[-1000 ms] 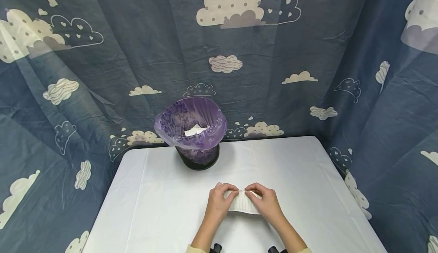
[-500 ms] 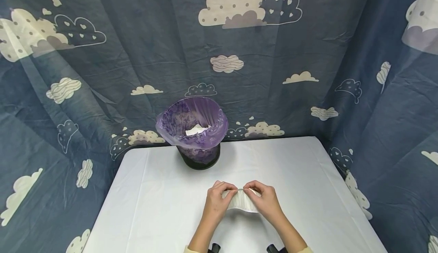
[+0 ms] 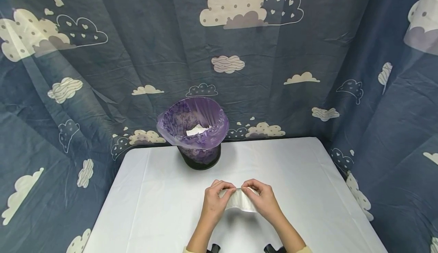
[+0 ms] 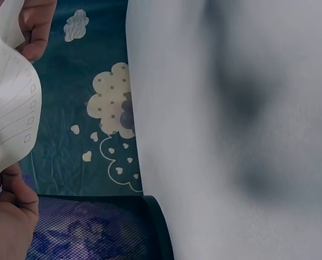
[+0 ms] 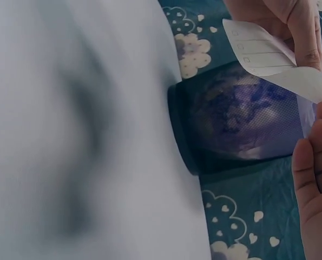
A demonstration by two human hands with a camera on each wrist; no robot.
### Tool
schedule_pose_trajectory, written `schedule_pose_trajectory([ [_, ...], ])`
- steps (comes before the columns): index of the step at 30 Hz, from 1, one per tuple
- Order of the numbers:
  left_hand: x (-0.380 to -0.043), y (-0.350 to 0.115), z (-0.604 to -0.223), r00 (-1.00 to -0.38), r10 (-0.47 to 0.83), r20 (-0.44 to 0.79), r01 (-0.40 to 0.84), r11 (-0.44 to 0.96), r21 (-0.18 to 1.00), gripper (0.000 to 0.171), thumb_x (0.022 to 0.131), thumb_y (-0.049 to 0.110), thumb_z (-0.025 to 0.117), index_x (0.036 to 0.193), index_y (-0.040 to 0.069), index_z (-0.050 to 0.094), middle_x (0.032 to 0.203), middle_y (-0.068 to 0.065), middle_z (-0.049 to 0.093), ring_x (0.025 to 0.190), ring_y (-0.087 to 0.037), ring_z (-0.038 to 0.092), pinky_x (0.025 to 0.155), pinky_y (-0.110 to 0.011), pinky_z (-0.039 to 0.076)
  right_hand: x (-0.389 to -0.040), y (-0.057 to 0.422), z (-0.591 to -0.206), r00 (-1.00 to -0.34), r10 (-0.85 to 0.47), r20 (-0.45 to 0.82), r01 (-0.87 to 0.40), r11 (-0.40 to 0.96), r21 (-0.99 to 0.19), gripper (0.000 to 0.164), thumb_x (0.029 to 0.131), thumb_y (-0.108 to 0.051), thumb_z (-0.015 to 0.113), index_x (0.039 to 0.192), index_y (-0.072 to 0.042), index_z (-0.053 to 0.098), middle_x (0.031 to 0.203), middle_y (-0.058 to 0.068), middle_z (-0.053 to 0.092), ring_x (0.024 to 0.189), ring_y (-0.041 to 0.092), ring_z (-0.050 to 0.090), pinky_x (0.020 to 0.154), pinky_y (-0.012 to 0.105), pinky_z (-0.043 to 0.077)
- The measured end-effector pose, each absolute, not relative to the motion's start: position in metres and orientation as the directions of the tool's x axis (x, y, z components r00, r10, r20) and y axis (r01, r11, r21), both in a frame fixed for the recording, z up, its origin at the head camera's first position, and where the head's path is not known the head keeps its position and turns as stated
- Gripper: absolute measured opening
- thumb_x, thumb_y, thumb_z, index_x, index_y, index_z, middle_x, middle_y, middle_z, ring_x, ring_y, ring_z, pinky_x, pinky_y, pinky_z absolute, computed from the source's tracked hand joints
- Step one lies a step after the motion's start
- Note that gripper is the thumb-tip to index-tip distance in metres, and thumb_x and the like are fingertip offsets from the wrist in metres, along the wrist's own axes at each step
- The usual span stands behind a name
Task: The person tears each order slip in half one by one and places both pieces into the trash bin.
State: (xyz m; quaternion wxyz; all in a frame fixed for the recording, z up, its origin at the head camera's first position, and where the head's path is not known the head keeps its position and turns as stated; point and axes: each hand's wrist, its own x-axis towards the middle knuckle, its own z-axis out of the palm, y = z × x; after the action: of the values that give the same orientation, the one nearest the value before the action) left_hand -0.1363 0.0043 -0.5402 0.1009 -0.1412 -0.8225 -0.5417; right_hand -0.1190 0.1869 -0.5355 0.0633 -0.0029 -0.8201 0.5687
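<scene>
A white sheet of paper (image 3: 241, 201), printed with lines and small checkboxes, is held above the table between both hands. The left hand (image 3: 213, 201) pinches its far edge between thumb and fingers. Close beside it, the right hand (image 3: 264, 199) pinches the same edge, leaving a small gap between the fingertips. The sheet (image 4: 20, 103) bends in a curve in the left wrist view, its ruled side visible. From the right wrist, the sheet (image 5: 258, 49) shows a curled corner with checkboxes. Parts of the paper are covered by the fingers.
A black mesh bin (image 3: 200, 165) with a purple liner bag (image 3: 215, 131) stands at the back left of the white-covered table (image 3: 164, 207). White paper (image 3: 196, 130) lies inside it. Dark blue cloud-print curtains (image 3: 143, 55) surround the table's back and sides.
Both hands have moved slightly away from the body and to the left, carrying the paper. Its near edge now arches more. The bin has not been moved.
</scene>
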Motion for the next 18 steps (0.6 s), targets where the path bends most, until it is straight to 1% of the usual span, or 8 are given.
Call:
schedule_pose_trajectory([
  [3,-0.136,0.0043,-0.5387,-0.946,0.118,0.3,0.323,0.362,0.875,0.008,0.089,0.026,0.083,0.091,0.019,0.081,0.09,0.009,0.08,0.09,-0.007,0.067,0.087,-0.031,0.059,-0.1189,0.1864,-0.5343,-0.996,0.068,0.057,-0.036,0.284,-0.958,0.006,0.097,-0.015,0.077,0.095,-0.01,0.076,0.1,0.006,0.079,0.087,0.005,0.068,0.078,0.021,0.053],
  [7,-0.1352,0.0046,-0.5358,-0.96,0.109,0.258,0.28,0.347,0.895,0.01,0.09,0.026,0.082,0.093,0.017,0.081,0.091,0.011,0.08,0.09,-0.004,0.066,0.089,-0.027,0.057,-0.1188,0.1853,-0.5327,-0.997,0.072,0.014,0.003,0.233,-0.973,0.009,0.097,-0.016,0.077,0.097,-0.007,0.075,0.101,0.009,0.078,0.084,0.007,0.065,0.074,0.021,0.053],
  [9,-0.1346,0.0048,-0.5349,-0.964,0.106,0.246,0.267,0.343,0.901,0.01,0.091,0.027,0.082,0.093,0.016,0.081,0.091,0.011,0.08,0.09,-0.003,0.065,0.09,-0.026,0.057,-0.1186,0.1848,-0.5319,-0.997,0.075,-0.003,0.02,0.218,-0.976,0.01,0.097,-0.016,0.077,0.097,-0.007,0.074,0.102,0.01,0.077,0.083,0.008,0.065,0.073,0.021,0.053],
  [13,-0.1341,0.005,-0.5349,-0.963,0.103,0.25,0.271,0.338,0.901,0.007,0.09,0.025,0.082,0.093,0.018,0.081,0.091,0.011,0.08,0.089,-0.003,0.065,0.089,-0.027,0.057,-0.1183,0.184,-0.5305,-0.996,0.085,-0.027,0.044,0.204,-0.978,0.009,0.097,-0.015,0.077,0.098,-0.007,0.075,0.103,0.009,0.077,0.082,0.009,0.064,0.07,0.021,0.054],
  [18,-0.1337,0.005,-0.5352,-0.955,0.099,0.28,0.297,0.339,0.893,0.006,0.091,0.026,0.082,0.092,0.02,0.081,0.09,0.011,0.08,0.088,-0.004,0.065,0.087,-0.026,0.057,-0.1191,0.1831,-0.5284,-0.994,0.105,-0.042,0.063,0.203,-0.977,0.011,0.097,-0.018,0.077,0.098,-0.007,0.075,0.098,0.007,0.075,0.078,0.009,0.062,0.067,0.021,0.053],
])
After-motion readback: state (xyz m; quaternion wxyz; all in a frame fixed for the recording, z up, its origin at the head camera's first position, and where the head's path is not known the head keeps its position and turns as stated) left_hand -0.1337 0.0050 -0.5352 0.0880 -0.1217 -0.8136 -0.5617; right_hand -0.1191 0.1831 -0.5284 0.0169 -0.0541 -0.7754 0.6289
